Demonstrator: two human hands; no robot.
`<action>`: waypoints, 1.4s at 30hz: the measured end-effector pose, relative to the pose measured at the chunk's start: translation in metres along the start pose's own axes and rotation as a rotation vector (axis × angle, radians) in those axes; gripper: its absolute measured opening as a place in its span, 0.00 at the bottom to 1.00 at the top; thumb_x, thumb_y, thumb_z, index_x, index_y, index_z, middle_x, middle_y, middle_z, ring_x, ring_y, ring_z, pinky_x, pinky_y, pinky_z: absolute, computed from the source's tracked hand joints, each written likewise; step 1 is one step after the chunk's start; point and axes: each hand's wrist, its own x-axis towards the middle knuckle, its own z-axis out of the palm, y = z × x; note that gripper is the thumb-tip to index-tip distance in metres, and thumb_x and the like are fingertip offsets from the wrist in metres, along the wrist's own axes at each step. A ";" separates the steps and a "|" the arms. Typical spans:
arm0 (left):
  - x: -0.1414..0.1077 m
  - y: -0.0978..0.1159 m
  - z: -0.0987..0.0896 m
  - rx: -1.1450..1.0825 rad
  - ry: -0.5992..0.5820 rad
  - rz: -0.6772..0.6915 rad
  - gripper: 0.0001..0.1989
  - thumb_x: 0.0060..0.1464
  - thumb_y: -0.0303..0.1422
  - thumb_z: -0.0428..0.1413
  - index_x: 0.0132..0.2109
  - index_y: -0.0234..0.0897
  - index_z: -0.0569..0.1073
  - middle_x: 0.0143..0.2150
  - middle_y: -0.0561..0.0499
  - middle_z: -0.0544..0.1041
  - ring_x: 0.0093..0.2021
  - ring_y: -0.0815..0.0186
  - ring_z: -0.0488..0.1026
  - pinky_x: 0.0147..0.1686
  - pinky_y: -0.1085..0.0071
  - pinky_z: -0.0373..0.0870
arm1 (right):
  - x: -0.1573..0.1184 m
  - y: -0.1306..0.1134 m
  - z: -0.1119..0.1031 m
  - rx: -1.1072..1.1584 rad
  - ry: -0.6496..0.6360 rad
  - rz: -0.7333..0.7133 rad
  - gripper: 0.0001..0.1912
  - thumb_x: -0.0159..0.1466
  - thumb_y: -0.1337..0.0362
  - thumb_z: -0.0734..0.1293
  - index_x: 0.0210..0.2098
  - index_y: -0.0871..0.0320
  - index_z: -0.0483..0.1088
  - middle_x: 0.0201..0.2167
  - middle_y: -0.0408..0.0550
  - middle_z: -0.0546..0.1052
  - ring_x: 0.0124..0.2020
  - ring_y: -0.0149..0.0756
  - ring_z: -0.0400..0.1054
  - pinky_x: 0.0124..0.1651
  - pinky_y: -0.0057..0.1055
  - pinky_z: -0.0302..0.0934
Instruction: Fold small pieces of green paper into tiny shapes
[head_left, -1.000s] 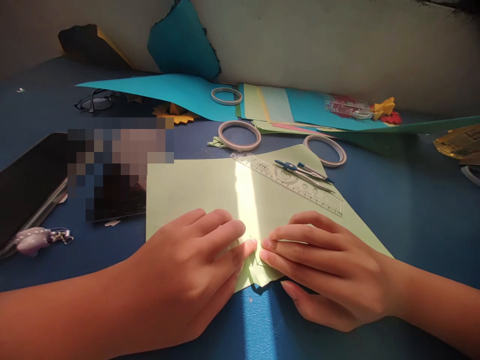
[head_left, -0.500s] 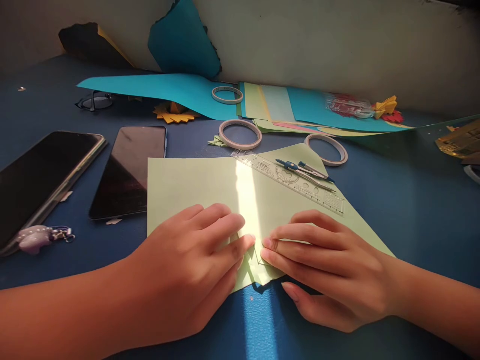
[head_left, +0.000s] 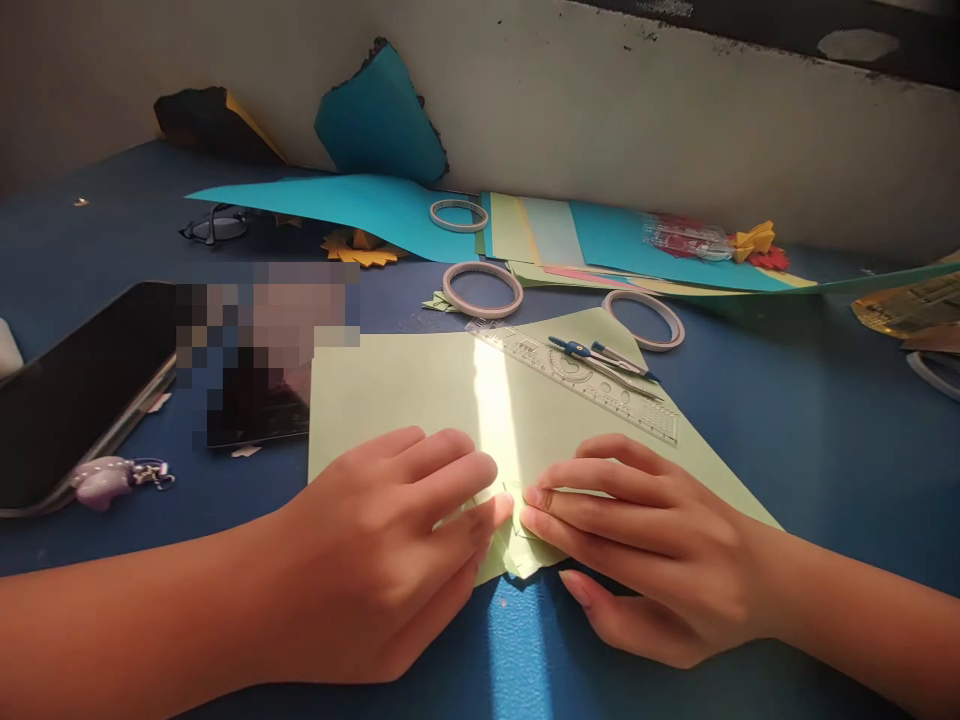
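Observation:
A light green sheet of paper lies on the blue table, crossed by a strip of sunlight. At its near edge is a small folded piece of green paper. My left hand is closed over the paper, fingers curled and index fingertip pressing on the folded part; its thumb is hidden. From the other side my right hand rests its fingertips on the fold, thumb apart and off the paper. Beyond my hands, a clear ruler lies across the sheet, with a drawing compass on it.
Tape rolls lie beyond the sheet. Two phones lie at left, one black phone with a purple charm, the other blurred. Behind are coloured papers, a blue sheet, glasses and an orange paper flower.
The head view has tilted up slightly, so things sit lower in the picture. Both hands stay at the folded paper with almost no movement. One phone is now blurred out.

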 end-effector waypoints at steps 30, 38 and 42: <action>0.005 -0.003 -0.001 -0.073 -0.111 0.026 0.12 0.56 0.23 0.47 0.31 0.29 0.74 0.26 0.47 0.68 0.28 0.64 0.59 0.24 0.66 0.58 | -0.002 0.001 0.001 0.009 -0.010 -0.005 0.13 0.56 0.71 0.63 0.40 0.70 0.70 0.31 0.52 0.77 0.39 0.38 0.68 0.38 0.37 0.62; 0.005 -0.004 -0.004 -0.017 -0.100 0.046 0.12 0.58 0.25 0.47 0.32 0.30 0.74 0.27 0.47 0.68 0.29 0.63 0.61 0.26 0.66 0.59 | -0.002 0.001 0.001 0.016 -0.011 0.005 0.11 0.57 0.71 0.62 0.40 0.67 0.69 0.28 0.50 0.76 0.39 0.37 0.68 0.39 0.37 0.62; 0.004 -0.004 -0.003 -0.041 -0.147 0.059 0.12 0.57 0.23 0.47 0.31 0.31 0.73 0.26 0.48 0.67 0.27 0.66 0.58 0.24 0.67 0.57 | -0.002 0.001 0.001 0.018 -0.014 0.006 0.12 0.56 0.71 0.63 0.40 0.67 0.69 0.28 0.51 0.76 0.39 0.38 0.68 0.39 0.37 0.62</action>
